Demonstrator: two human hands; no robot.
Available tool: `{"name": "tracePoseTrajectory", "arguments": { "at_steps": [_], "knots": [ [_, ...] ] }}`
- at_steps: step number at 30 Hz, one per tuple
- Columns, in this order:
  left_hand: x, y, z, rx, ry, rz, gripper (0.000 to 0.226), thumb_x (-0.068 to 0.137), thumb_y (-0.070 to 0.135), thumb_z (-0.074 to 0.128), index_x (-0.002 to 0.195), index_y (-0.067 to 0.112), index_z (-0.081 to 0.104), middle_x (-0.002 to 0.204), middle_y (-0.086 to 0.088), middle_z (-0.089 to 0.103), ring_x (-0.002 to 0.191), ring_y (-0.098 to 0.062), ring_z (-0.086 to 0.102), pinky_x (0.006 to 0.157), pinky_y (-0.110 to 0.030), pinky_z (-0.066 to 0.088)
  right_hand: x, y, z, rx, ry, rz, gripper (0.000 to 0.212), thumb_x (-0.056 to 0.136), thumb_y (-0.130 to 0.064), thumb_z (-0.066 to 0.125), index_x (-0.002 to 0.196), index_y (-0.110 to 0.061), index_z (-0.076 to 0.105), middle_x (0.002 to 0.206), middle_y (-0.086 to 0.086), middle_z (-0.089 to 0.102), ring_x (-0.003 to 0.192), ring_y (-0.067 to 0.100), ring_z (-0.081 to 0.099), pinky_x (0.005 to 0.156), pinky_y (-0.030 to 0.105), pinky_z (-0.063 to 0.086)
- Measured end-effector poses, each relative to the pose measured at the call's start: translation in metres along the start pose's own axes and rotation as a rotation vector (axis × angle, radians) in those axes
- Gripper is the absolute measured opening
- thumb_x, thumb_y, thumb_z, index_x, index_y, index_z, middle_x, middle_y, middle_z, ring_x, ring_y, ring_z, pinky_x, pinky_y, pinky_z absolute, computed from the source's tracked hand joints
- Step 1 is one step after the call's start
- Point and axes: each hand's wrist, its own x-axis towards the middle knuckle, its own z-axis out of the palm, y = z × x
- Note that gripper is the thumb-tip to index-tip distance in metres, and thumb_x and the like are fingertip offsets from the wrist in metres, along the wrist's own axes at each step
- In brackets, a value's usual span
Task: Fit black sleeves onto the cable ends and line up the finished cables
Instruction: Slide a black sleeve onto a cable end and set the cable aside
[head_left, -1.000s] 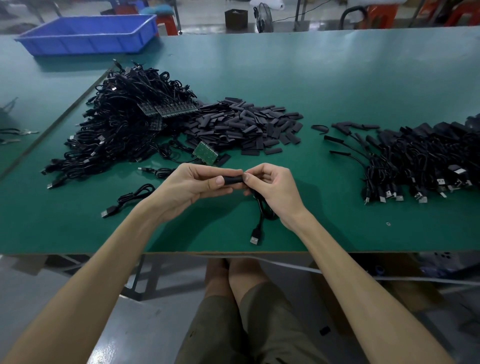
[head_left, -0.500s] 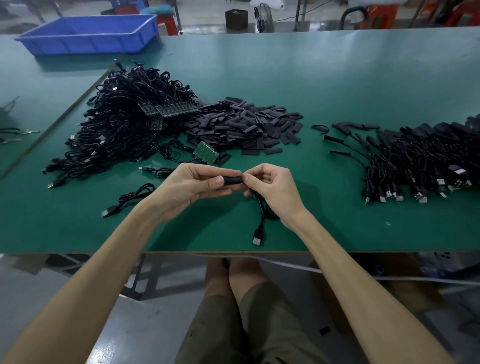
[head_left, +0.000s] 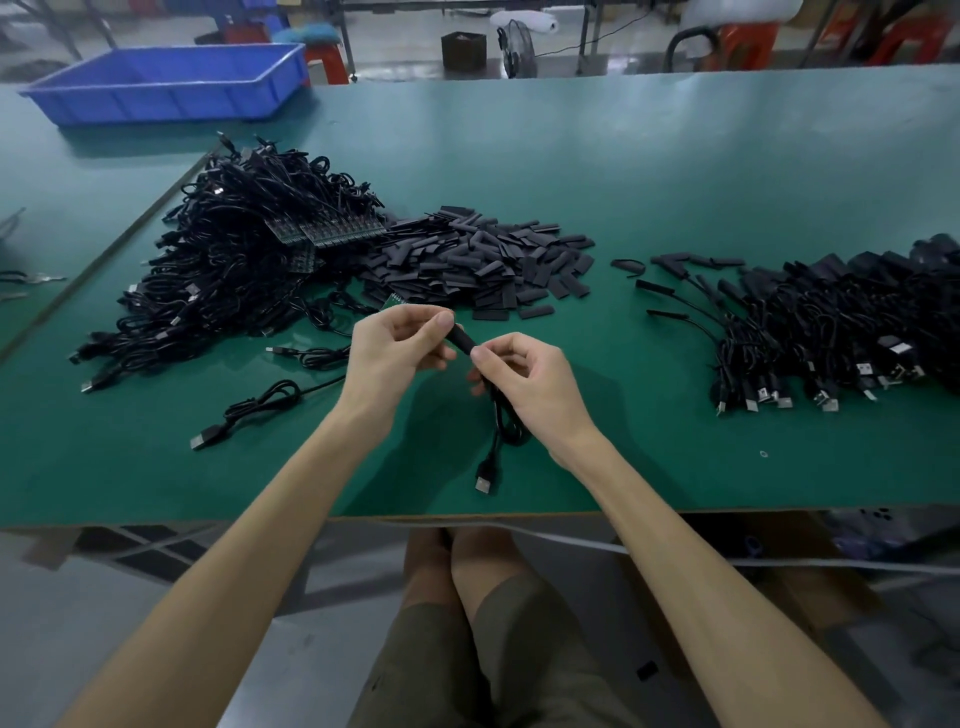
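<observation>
Bin (head_left: 166, 85), blue, at the far left corner of the green table (head_left: 675, 171). Nearer, a tangled heap of bare cables (head_left: 234, 270), with one loose cable (head_left: 254, 410) lying apart toward the front edge. Just right of the heap, a pile of black sleeves (head_left: 478, 260). In front of that pile, left hand (head_left: 395, 353) with fingers curled, pinching the upper end of one black sleeve (head_left: 462, 340). Beside it, right hand (head_left: 524, 379), thumb tip against the sleeve's lower end, fingers curled round the cable (head_left: 501, 431), looped below the palm, USB plug (head_left: 485, 480) near the front edge. Far right, finished cables (head_left: 831, 332) side by side, plugs toward the front.
</observation>
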Motion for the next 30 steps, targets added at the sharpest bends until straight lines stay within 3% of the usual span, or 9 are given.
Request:
{"name": "tracePoseTrajectory", "arguments": {
  "at_steps": [3,6,10,17,21,25,27,29,30],
  "knots": [
    [0.0,0.004,0.006,0.017,-0.001,-0.082,0.03,0.094,0.027,0.072,0.111,0.003,0.065,0.097,-0.015,0.072,0.074,-0.014,0.071,0.063,-0.025,0.057,0.001,0.0,-0.002,0.088,0.09,-0.003,0.013,0.098,-0.02,0.07,0.097,-0.008,0.072,0.082,0.005,0.077,0.071,0.017,0.073,0.074,0.023,0.056],
    [-0.005,0.008,0.012,0.272,-0.262,-0.143,0.033,0.095,0.036,0.068,0.109,0.006,0.064,0.097,-0.013,0.075,0.068,-0.016,0.071,0.056,-0.026,0.056,0.002,0.002,-0.007,0.198,0.221,-0.004,0.011,0.098,-0.018,0.069,0.097,-0.007,0.071,0.081,0.002,0.077,0.073,0.012,0.072,0.073,0.02,0.054],
    [-0.013,0.008,0.033,0.71,-0.529,-0.011,0.03,0.096,0.041,0.066,0.088,0.013,0.071,0.076,-0.005,0.075,0.057,-0.02,0.066,0.056,-0.028,0.05,0.003,0.003,-0.009,0.275,0.276,0.018,0.011,0.098,-0.018,0.068,0.096,-0.008,0.071,0.081,0.002,0.075,0.076,0.015,0.07,0.079,0.033,0.058],
    [0.002,0.043,0.045,0.416,-0.441,-0.068,0.025,0.099,0.017,0.061,0.084,-0.002,0.068,0.055,-0.001,0.061,0.038,-0.012,0.047,0.038,-0.018,0.032,0.008,0.0,-0.012,0.503,0.329,0.134,0.04,0.105,-0.043,0.052,0.097,-0.01,0.074,0.088,0.004,0.078,0.087,0.022,0.073,0.085,0.037,0.058],
    [0.021,0.073,0.077,0.35,-0.461,-0.007,0.027,0.098,0.018,0.061,0.086,-0.005,0.068,0.058,-0.005,0.063,0.038,-0.018,0.042,0.037,-0.021,0.03,0.006,-0.003,-0.003,0.237,0.247,0.038,0.023,0.104,-0.004,0.053,0.087,-0.005,0.068,0.079,0.003,0.074,0.071,0.016,0.068,0.071,0.03,0.052],
    [0.033,0.083,0.142,0.393,-0.565,-0.119,0.025,0.098,0.009,0.057,0.092,-0.012,0.069,0.059,-0.006,0.068,0.044,-0.017,0.058,0.038,-0.021,0.042,0.001,0.0,0.004,-0.267,0.006,0.003,0.038,0.096,-0.002,0.057,0.064,-0.021,0.05,0.052,-0.019,0.048,0.049,0.003,0.043,0.053,0.021,0.035],
    [0.036,0.077,0.172,0.464,-0.655,-0.194,0.024,0.099,0.007,0.055,0.089,-0.011,0.068,0.059,-0.006,0.07,0.048,-0.016,0.065,0.043,-0.022,0.05,0.004,0.008,0.004,-0.324,-0.07,0.072,0.019,0.098,0.0,0.055,0.083,-0.01,0.061,0.071,-0.011,0.051,0.068,0.011,0.048,0.064,0.025,0.042],
    [0.033,0.068,0.194,0.536,-0.734,-0.23,0.022,0.1,0.004,0.053,0.087,-0.01,0.064,0.061,-0.008,0.07,0.049,-0.015,0.067,0.046,-0.022,0.053,0.005,0.012,0.004,-0.022,-0.074,0.099,0.019,0.104,0.003,0.049,0.12,0.006,0.059,0.093,0.007,0.056,0.076,0.012,0.057,0.068,0.021,0.05],
    [0.031,0.063,0.203,0.564,-0.765,-0.239,0.021,0.1,0.004,0.052,0.086,-0.009,0.062,0.065,-0.01,0.07,0.049,-0.016,0.068,0.047,-0.023,0.055,0.007,0.014,0.004,0.084,-0.08,0.084,0.019,0.105,0.002,0.048,0.121,0.009,0.058,0.092,0.01,0.058,0.07,0.008,0.06,0.062,0.019,0.05]
  ]
}}
